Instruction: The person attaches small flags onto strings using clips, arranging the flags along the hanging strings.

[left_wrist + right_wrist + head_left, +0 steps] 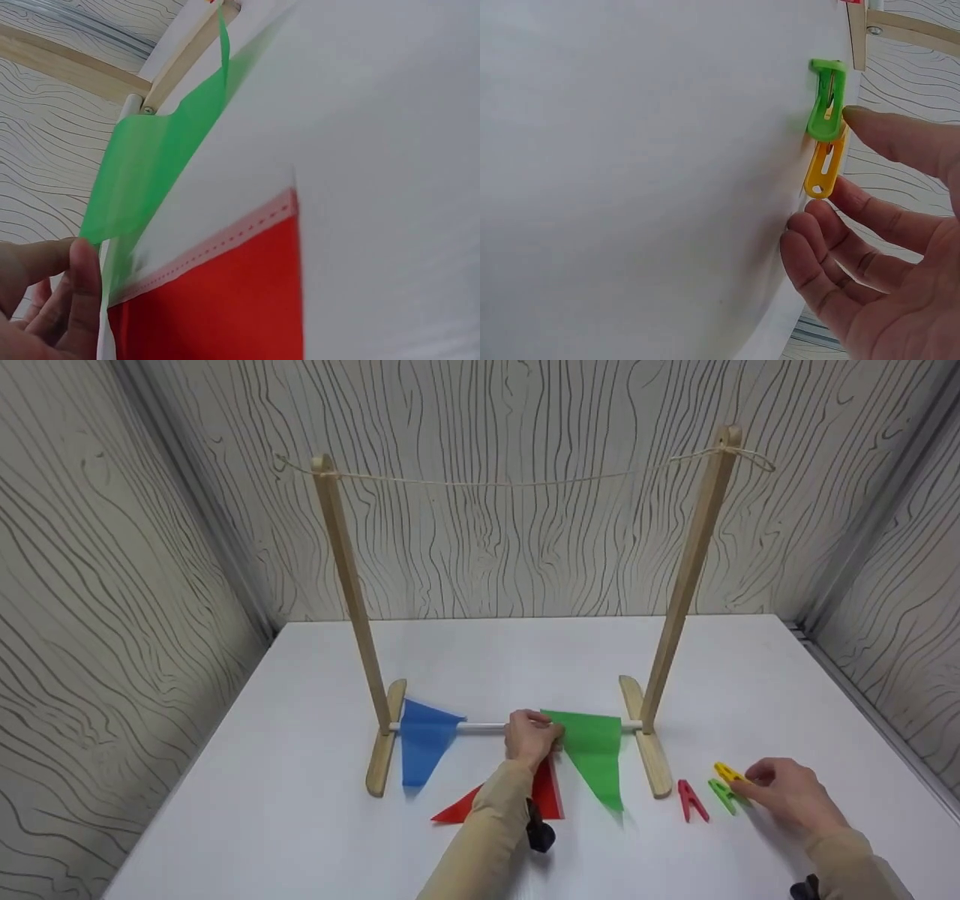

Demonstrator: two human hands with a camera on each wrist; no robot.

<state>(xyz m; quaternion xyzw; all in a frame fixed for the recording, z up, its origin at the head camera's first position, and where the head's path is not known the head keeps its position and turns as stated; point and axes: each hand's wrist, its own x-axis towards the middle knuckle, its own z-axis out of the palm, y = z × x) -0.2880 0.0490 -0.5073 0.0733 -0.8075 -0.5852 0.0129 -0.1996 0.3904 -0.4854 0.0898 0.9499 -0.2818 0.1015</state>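
My left hand [531,739] pinches the upper left corner of a green triangular flag [596,746], which drapes over the white crossbar [480,727] of a wooden stand. Below that hand lies a red flag [225,300] with a pale perforated edge, partly hidden by the forearm in the head view. At the right, my right hand [791,791] is at a yellow clothespin [821,176], thumb and fingertips apart around it. Close against the yellow one is a green clothespin [829,97], near the thumb tip. A red clothespin [691,801] lies to their left.
A blue flag [429,742] hangs over the crossbar's left end. Two wooden posts, left [349,577] and right [690,577], rise from flat feet, with a string [480,484] tied between their tops. Patterned walls enclose the white table [262,810].
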